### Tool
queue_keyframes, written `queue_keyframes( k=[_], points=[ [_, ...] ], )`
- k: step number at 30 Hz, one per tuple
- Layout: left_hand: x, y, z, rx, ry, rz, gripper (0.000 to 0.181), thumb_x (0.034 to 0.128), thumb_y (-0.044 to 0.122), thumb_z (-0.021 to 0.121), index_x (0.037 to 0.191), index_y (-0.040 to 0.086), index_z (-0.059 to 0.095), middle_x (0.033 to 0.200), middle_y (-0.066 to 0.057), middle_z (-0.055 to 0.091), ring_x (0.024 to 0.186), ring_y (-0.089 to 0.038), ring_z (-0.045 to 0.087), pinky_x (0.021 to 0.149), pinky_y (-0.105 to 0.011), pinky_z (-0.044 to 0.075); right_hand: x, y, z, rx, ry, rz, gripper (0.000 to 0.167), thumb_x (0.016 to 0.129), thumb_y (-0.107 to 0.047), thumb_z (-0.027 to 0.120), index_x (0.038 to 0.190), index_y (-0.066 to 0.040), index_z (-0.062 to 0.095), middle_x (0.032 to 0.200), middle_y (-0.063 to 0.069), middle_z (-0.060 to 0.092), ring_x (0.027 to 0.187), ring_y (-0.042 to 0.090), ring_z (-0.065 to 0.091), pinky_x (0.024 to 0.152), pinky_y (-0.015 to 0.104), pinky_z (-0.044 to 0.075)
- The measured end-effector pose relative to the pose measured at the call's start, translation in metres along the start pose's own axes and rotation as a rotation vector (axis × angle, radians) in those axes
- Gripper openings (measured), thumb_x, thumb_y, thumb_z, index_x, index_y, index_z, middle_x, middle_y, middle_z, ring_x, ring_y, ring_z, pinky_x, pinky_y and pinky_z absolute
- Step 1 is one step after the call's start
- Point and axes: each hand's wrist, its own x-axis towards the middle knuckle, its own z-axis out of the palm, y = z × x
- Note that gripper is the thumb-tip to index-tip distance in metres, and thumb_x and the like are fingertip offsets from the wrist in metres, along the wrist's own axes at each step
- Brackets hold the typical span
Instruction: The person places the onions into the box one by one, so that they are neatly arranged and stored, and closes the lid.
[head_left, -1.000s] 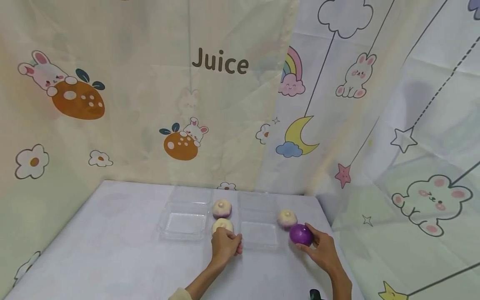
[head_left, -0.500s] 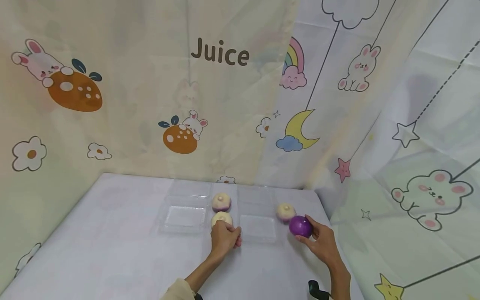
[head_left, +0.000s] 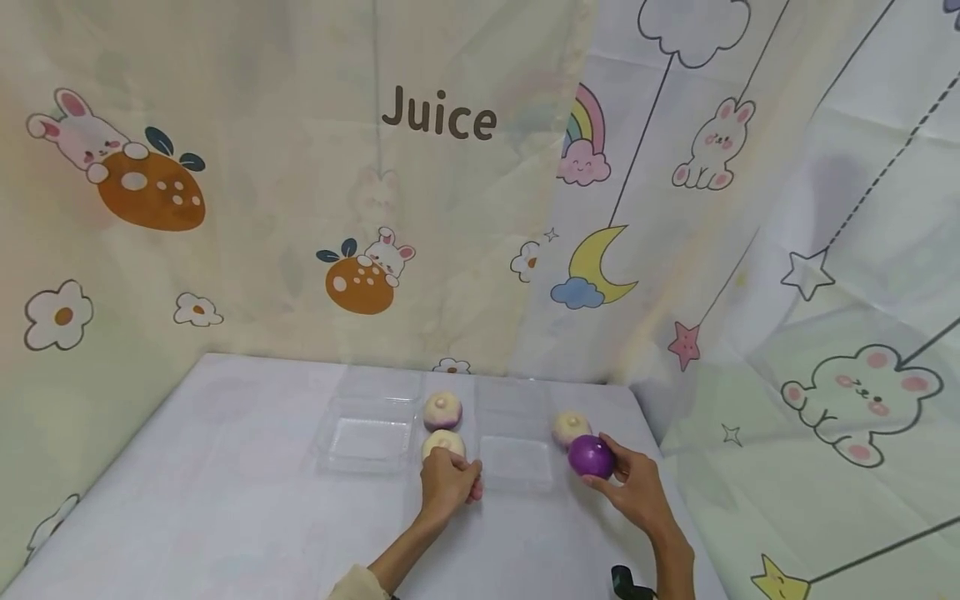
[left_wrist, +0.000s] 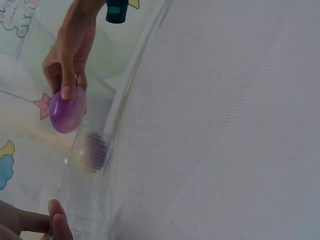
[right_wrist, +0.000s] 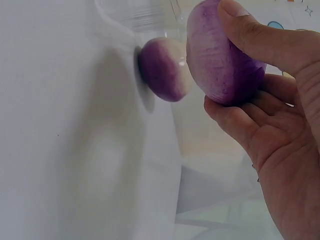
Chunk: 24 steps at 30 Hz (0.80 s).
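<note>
- Right hand (head_left: 637, 487): shifted slightly leftward over the last half second, its thumb and fingers pinching a turnip (head_left: 591, 458).
- Turnip: held above the table (head_left: 247, 500), to the right of the clear box (head_left: 517, 462) and just in front of the rear turnip (head_left: 571, 422).
- Left hand (head_left: 448, 486): unchanged beside the near turnip (head_left: 442, 439); whether it pinches anything cannot be told.
- Significance: the turnip is nearer the clear box but outside it; handling seems unfinished.

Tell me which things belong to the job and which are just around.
Likely in the job:
held turnip
turnip behind it
far middle turnip
near middle turnip
left clear box
right clear box
right hand
left hand

Likely just around:
table
printed curtain
</note>
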Motion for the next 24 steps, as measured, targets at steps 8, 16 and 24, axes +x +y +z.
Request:
queue_keyframes(
  k=[8,16,24],
  points=[
    [-0.002,0.001,-0.001,-0.009,-0.004,-0.004,0.025,0.0959,0.004,0.076,0.072,-0.003,0.075,0.054,-0.004,0.07,0.043,-0.008,0.066,0.046,-0.027,0.06,0.003,-0.004,0.004,0.007,-0.02,0.0,0.084,0.084,-0.016,0.096,0.152,0.011,0.054,0.151,0.036,0.06,0.134,0.054,0.065,0.1,0.047,0.061],
    [0.001,0.001,0.0,-0.019,-0.008,-0.005,0.023,0.0957,0.004,0.076,0.074,-0.004,0.076,0.055,-0.003,0.07,0.044,-0.009,0.067,0.047,-0.03,0.062,0.005,-0.01,0.006,0.002,-0.018,-0.003,0.083,0.083,-0.014,0.096,0.152,0.011,0.055,0.148,0.036,0.062,0.13,0.053,0.068,0.098,0.047,0.063],
    [0.0,0.002,-0.001,-0.011,0.004,-0.01,0.025,0.0959,0.005,0.076,0.072,-0.001,0.075,0.055,-0.003,0.07,0.044,-0.008,0.066,0.047,-0.029,0.061,0.006,-0.014,0.012,0.029,-0.041,-0.028,0.082,0.085,-0.015,0.095,0.151,0.013,0.054,0.149,0.037,0.061,0.131,0.055,0.067,0.097,0.046,0.063]
  ],
)
